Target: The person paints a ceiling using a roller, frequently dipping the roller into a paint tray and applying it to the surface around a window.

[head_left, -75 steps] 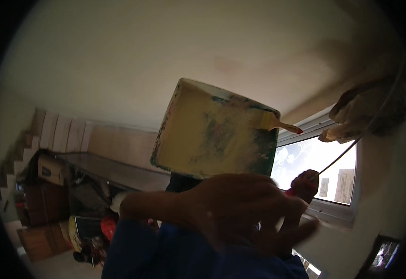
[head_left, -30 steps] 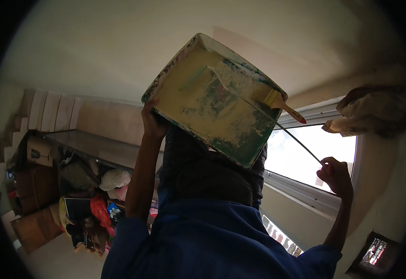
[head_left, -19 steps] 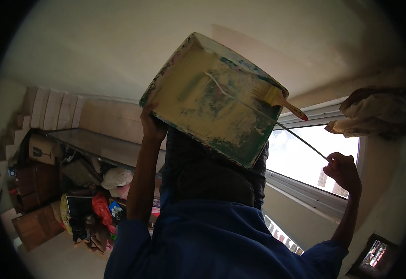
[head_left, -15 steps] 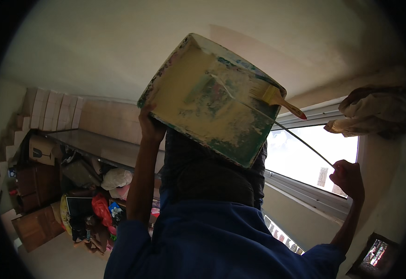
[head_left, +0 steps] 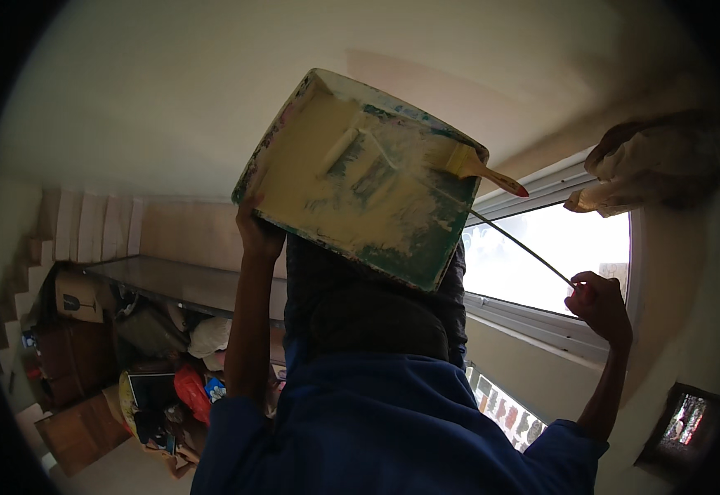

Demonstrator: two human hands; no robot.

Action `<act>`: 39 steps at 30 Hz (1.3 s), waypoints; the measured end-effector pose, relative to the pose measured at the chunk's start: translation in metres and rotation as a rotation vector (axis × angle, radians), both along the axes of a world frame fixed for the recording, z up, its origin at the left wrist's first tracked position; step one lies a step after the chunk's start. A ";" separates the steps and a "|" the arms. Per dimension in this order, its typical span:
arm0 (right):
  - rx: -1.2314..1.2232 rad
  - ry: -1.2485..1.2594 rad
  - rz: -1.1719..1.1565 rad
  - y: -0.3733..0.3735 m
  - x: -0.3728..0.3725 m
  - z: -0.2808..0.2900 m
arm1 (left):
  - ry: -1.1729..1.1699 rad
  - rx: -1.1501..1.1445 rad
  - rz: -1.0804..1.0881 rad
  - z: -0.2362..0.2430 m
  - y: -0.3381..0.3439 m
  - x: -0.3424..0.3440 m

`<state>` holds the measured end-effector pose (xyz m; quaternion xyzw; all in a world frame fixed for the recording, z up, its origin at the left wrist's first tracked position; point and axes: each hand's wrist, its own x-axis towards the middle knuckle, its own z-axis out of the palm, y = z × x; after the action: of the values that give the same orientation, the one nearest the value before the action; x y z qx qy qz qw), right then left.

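The left hand [head_left: 259, 233] grips the near-left edge of a squarish green tray [head_left: 430, 264], tilted before the legs and crusted with creamy, streaked paint, while the right hand [head_left: 599, 305] is closed around the red grip of a thin, bent rod [head_left: 529, 252] reaching into it. A flat-bristled brush [head_left: 477, 167] with a smooth wooden handle lies across the right rim, before a bright glass window [head_left: 554, 256]. Seconds earlier, the left hand crossed in front and the rod stood clear of the tray.
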<state>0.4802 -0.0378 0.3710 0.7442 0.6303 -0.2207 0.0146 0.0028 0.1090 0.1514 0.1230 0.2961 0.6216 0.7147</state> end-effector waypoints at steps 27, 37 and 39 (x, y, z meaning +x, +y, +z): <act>0.676 0.310 -0.667 -0.089 -0.020 -0.259 | 0.139 0.040 0.045 -0.011 -0.051 -0.017; 0.754 0.506 -0.782 0.006 -0.035 -0.379 | 1.194 0.309 0.209 -0.022 -0.096 -0.010; 0.737 0.511 -0.800 0.023 -0.031 -0.389 | 1.647 0.420 0.241 -0.015 -0.098 0.002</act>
<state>0.4492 -0.0151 -0.0179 0.8030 0.3198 -0.1478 -0.4808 0.0053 0.0108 0.1367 0.6327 0.6105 0.4476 0.1635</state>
